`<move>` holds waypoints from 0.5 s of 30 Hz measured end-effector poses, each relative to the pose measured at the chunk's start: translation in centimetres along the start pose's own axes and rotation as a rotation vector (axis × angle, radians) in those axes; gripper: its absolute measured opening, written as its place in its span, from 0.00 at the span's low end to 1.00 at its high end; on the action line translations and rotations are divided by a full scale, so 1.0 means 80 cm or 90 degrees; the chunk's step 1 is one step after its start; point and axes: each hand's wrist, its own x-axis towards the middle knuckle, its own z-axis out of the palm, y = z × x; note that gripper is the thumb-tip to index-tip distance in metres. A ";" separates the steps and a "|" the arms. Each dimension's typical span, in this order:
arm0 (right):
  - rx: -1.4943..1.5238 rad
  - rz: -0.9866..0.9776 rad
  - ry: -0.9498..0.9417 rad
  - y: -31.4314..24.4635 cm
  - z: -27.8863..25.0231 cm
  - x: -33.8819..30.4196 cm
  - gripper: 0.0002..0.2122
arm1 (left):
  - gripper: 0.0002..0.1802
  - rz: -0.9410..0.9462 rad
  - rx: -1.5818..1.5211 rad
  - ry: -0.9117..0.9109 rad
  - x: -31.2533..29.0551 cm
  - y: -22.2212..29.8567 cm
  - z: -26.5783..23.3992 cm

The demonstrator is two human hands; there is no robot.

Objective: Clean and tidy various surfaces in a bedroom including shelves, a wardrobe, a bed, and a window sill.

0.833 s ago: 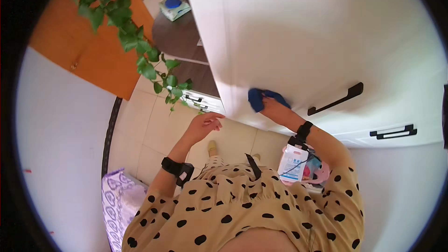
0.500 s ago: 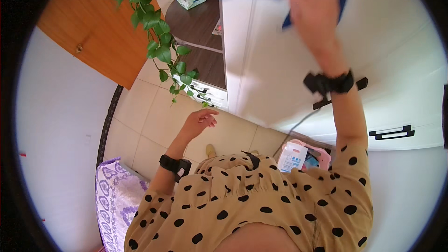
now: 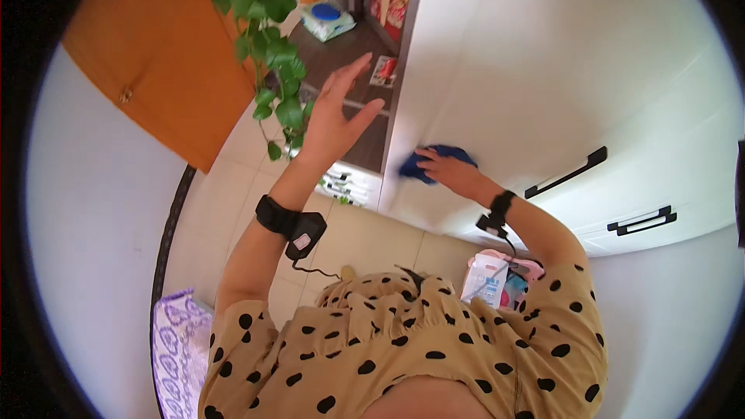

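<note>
1. Blue cloth (image 3: 411,169) is to the right of the left hand (image 3: 334,120), which is up in the air with its fingers spread, holding nothing.
2. Next, the cloth is against the white cupboard door (image 3: 543,70), near its left edge. It looks light, soft and floppy, so it should bend easily and not break. Its bunched middle seems best to grab.
3. It is dark blue and crumpled, with a blurry left end.
4. The right hand (image 3: 458,174) lies over it, fingers a bit bent; I can't tell if they squeeze it.
</note>
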 end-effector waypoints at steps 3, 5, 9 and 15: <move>-0.050 0.047 0.116 0.016 -0.107 -0.042 0.11 | 0.38 0.140 0.102 0.086 0.066 0.036 0.017; -0.180 0.134 0.342 0.021 -0.216 -0.084 0.10 | 0.44 0.148 0.103 0.151 0.100 0.048 0.038; -0.460 0.306 0.755 0.030 -0.400 -0.150 0.24 | 0.45 0.120 -0.006 0.197 0.138 0.011 0.075; -0.497 0.393 0.860 0.054 -0.420 -0.148 0.30 | 0.39 0.105 -0.189 0.187 0.153 0.006 0.118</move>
